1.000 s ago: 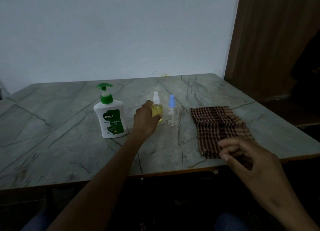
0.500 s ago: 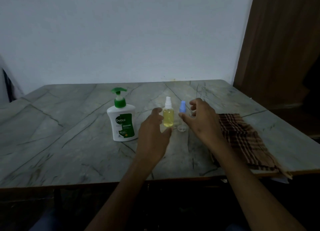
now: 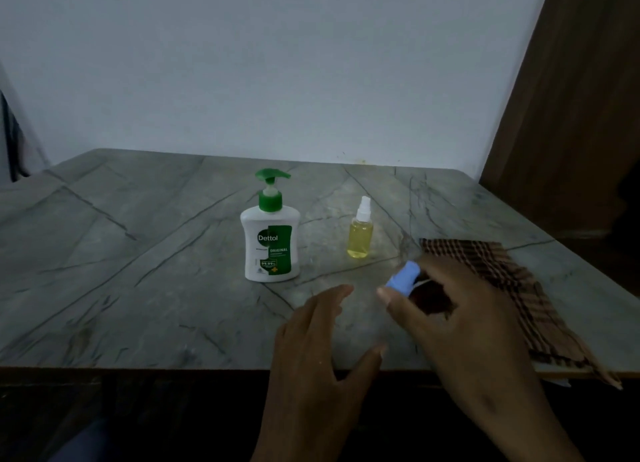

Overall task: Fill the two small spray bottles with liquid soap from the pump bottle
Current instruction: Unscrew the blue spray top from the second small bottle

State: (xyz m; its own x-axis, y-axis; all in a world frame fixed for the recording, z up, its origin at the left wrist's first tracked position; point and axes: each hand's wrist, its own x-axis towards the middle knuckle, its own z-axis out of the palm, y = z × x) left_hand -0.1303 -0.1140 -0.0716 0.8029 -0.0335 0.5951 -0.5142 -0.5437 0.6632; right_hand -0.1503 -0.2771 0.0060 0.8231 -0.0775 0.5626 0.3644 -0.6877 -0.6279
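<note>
Hands are seen lowest in the frame, reaching up from the bottom edge over the near rim of the marble-patterned table (image 3: 145,288). The left hand (image 3: 322,354), at lower centre, is held wide with fingers spread and nothing in it, hovering above the tabletop. Just to its right, the right hand (image 3: 460,326) is closed around the blue-capped spray bottle (image 3: 403,281), which is tilted with its blue cap pointing to the upper left; the bottle's body is mostly hidden behind the fingers, so its contents cannot be told. A brown checked cloth (image 3: 519,288) is laid along the right side of the frame, its near corner hanging past the table edge. Farther back, at centre, the white-capped spray bottle (image 3: 360,229) is stood upright and is filled nearly to the shoulder with a pale yellow liquid. To its left, a little apart from it, the white pump bottle (image 3: 270,243) with a green pump head and a green Dettol label is stood upright; its walls are opaque, so the level inside cannot be judged. A plain pale wall (image 3: 277,63) is seen behind the table, and a dark wooden panel (image 3: 581,98) fills the upper right.
</note>
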